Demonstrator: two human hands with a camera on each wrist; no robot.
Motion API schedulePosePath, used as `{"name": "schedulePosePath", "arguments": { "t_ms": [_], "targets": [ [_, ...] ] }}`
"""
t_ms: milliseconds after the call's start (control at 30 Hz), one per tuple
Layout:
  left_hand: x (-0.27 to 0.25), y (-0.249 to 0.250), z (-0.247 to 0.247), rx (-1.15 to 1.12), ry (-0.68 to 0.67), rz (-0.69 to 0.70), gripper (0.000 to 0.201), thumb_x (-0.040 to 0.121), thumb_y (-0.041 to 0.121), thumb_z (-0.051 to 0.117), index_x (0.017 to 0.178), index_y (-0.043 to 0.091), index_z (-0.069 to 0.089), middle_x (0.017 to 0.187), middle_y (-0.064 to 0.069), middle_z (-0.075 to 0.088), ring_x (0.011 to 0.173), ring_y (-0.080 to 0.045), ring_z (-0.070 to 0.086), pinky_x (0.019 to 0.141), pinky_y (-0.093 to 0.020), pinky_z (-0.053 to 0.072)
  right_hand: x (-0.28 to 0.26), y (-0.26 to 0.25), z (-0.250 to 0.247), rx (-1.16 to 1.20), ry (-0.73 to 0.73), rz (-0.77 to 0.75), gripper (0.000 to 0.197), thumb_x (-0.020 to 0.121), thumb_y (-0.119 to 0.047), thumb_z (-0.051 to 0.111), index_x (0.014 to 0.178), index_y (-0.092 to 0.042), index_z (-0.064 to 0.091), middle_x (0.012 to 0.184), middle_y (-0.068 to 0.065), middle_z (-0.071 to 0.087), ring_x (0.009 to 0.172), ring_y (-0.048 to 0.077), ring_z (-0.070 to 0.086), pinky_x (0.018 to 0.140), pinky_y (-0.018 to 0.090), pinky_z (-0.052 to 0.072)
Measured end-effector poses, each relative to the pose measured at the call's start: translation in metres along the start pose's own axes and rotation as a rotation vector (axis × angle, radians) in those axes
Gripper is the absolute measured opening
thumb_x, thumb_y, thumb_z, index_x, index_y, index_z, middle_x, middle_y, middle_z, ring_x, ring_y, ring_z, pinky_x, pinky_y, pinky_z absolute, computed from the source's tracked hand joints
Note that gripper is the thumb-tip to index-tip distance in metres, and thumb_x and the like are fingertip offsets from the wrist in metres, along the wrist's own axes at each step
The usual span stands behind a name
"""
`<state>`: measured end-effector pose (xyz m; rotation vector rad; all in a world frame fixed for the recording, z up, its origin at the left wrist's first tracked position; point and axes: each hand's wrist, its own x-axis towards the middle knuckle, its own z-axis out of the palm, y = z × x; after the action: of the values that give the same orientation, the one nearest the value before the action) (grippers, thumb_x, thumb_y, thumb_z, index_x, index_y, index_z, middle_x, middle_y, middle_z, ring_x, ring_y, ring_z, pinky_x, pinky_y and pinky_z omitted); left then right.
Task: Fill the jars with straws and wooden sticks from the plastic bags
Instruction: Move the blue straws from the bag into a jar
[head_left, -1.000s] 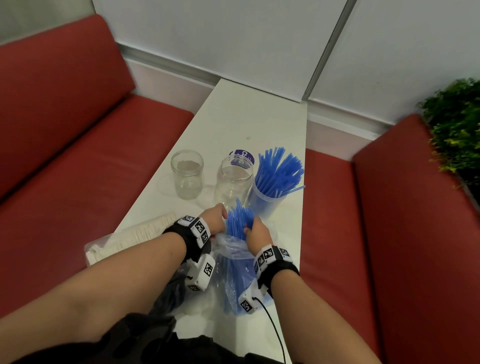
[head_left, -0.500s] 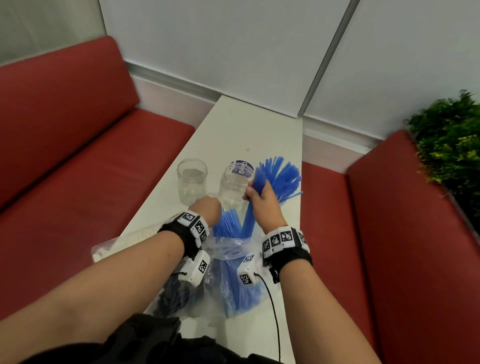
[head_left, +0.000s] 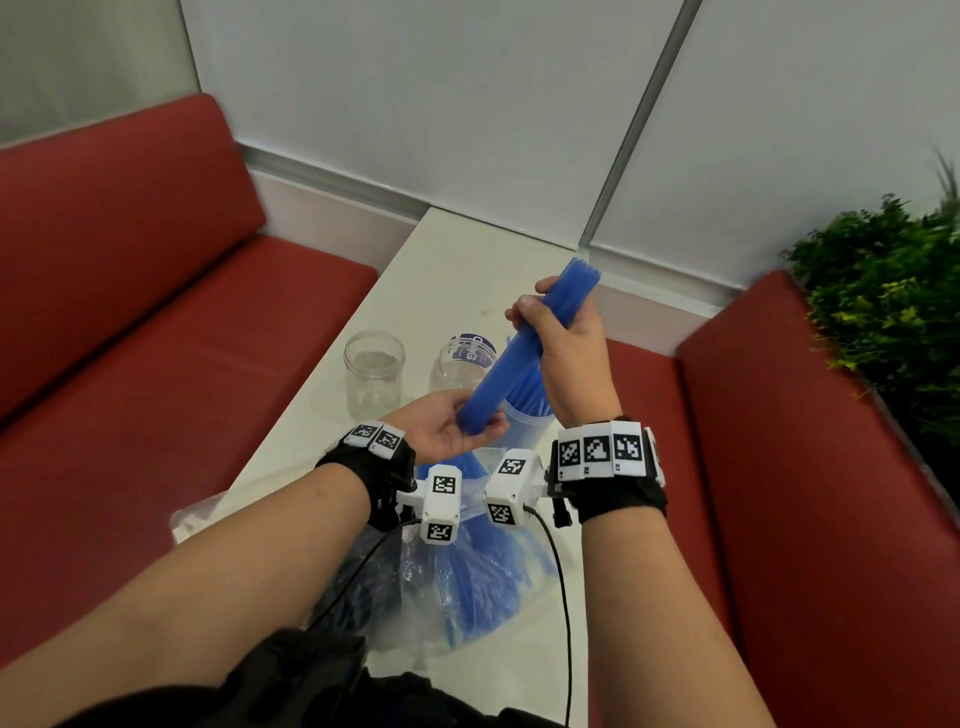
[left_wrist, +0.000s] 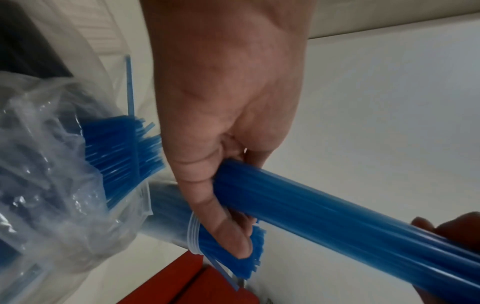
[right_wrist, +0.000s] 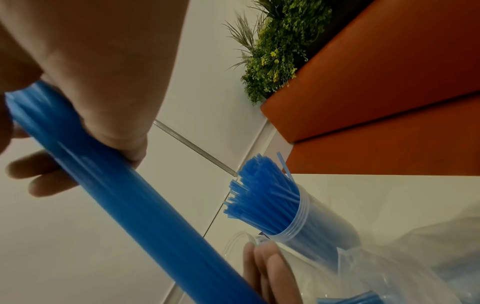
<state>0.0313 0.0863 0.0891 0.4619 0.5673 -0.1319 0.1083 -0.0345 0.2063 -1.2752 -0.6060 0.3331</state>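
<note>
My right hand (head_left: 558, 325) grips a thick bundle of blue straws (head_left: 511, 369) near its upper end and holds it slanted above the jars. My left hand (head_left: 457, 434) lies palm up, fingers curled round the bundle's lower end (left_wrist: 324, 216). Under my wrists lies the clear plastic bag (head_left: 467, 582) with more blue straws. On the white table (head_left: 457, 260) stand an empty glass jar (head_left: 374, 376), a jar with a purple label (head_left: 460, 361), and a jar (right_wrist: 314, 224) packed with blue straws. In the right wrist view my right hand (right_wrist: 109, 86) wraps the bundle (right_wrist: 135, 205).
A second clear bag (head_left: 200, 519) with pale sticks lies at the table's left edge. Red bench seats (head_left: 156, 415) flank the narrow table on both sides. A green plant (head_left: 883, 291) stands at the right, white wall panels behind. Cables run from my wrist cameras.
My right hand pulled the straw bundle out of the bag and raised it above the jars. My left hand let go of the bag and took the bundle's lower end.
</note>
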Motion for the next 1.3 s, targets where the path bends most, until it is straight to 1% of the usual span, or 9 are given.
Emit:
{"name": "schedulePosePath", "arguments": {
  "t_ms": [167,267,367,600,867,1000,1133,1200,1300],
  "targets": [
    [0.003,-0.001,0.008,0.122,0.022,-0.027,0.023,0.098,0.018,0.052,0.094,-0.002,0.063,0.073,-0.011,0.064,0.059,-0.018,0.065,0.053,-0.024,0.058,-0.001,0.000,-0.002,0.026,-0.037,0.046,0.014,0.091,-0.019,0.073,0.098,-0.019,0.061,0.084,0.001,0.066,0.082,0.021,0.069,0.081,0.032,0.055],
    [0.005,-0.002,0.009,0.169,0.021,-0.093,0.025,0.101,0.025,0.048,0.089,0.004,0.055,0.065,-0.006,0.057,0.044,-0.009,0.051,0.034,-0.011,0.036,-0.001,-0.004,-0.005,0.002,-0.100,0.089,0.011,0.094,-0.018,0.070,0.089,-0.014,0.061,0.074,0.003,0.062,0.079,0.025,0.065,0.078,0.036,0.054],
    [0.008,0.000,0.010,0.179,0.016,-0.071,0.026,0.102,0.028,0.047,0.088,0.006,0.052,0.065,-0.005,0.054,0.041,-0.006,0.043,0.033,-0.010,0.023,0.004,-0.010,-0.014,-0.172,-0.140,0.118,0.012,0.094,-0.022,0.071,0.085,-0.016,0.064,0.080,0.016,0.065,0.084,0.025,0.067,0.077,0.037,0.054],
    [0.021,0.005,0.013,0.272,0.115,0.060,0.019,0.104,0.021,0.042,0.094,0.008,0.052,0.069,-0.005,0.047,0.042,-0.006,0.042,0.033,-0.011,0.024,0.033,-0.021,-0.051,-0.467,-0.356,0.339,0.008,0.081,-0.027,0.080,0.081,-0.022,0.073,0.086,0.008,0.076,0.085,0.029,0.077,0.069,0.032,0.061],
    [0.041,-0.004,0.025,0.673,0.202,0.220,0.031,0.103,0.002,0.034,0.127,-0.006,0.051,0.099,-0.017,0.056,0.066,-0.024,0.060,0.047,-0.022,0.052,0.065,-0.002,-0.075,-0.550,-0.246,0.359,0.010,0.084,-0.021,0.078,0.076,-0.020,0.072,0.082,0.010,0.074,0.084,0.032,0.076,0.068,0.033,0.062],
    [0.056,-0.006,0.030,1.059,0.209,0.330,0.040,0.100,-0.001,0.029,0.134,0.009,0.048,0.118,-0.014,0.054,0.076,-0.030,0.060,0.051,-0.023,0.047,0.077,0.008,-0.083,-0.641,-0.179,0.332,0.009,0.089,-0.016,0.075,0.087,-0.010,0.068,0.092,0.019,0.073,0.083,0.031,0.076,0.071,0.036,0.063],
    [0.071,-0.007,0.028,1.312,0.131,0.336,0.037,0.098,-0.007,0.032,0.117,0.021,0.046,0.083,-0.006,0.050,0.065,-0.021,0.051,0.049,-0.020,0.042,0.086,0.022,-0.086,-0.702,-0.125,0.326,0.009,0.090,-0.014,0.074,0.091,-0.006,0.068,0.093,0.018,0.073,0.081,0.029,0.076,0.073,0.040,0.064],
    [0.076,-0.007,0.025,1.506,0.170,0.387,0.037,0.097,-0.005,0.038,0.129,0.007,0.050,0.102,-0.018,0.061,0.091,-0.031,0.062,0.070,-0.025,0.050,0.087,0.031,-0.086,-0.723,-0.098,0.323,0.008,0.089,-0.013,0.073,0.090,-0.006,0.069,0.092,0.017,0.073,0.081,0.028,0.076,0.074,0.042,0.064],
    [0.082,-0.008,0.019,1.766,0.210,0.496,0.042,0.095,-0.002,0.043,0.133,0.009,0.057,0.130,-0.011,0.060,0.118,-0.028,0.057,0.099,-0.030,0.043,0.085,0.048,-0.083,-0.728,-0.038,0.330,0.007,0.087,-0.010,0.074,0.083,-0.007,0.069,0.088,0.018,0.073,0.082,0.030,0.075,0.072,0.043,0.064]
  ]
}}
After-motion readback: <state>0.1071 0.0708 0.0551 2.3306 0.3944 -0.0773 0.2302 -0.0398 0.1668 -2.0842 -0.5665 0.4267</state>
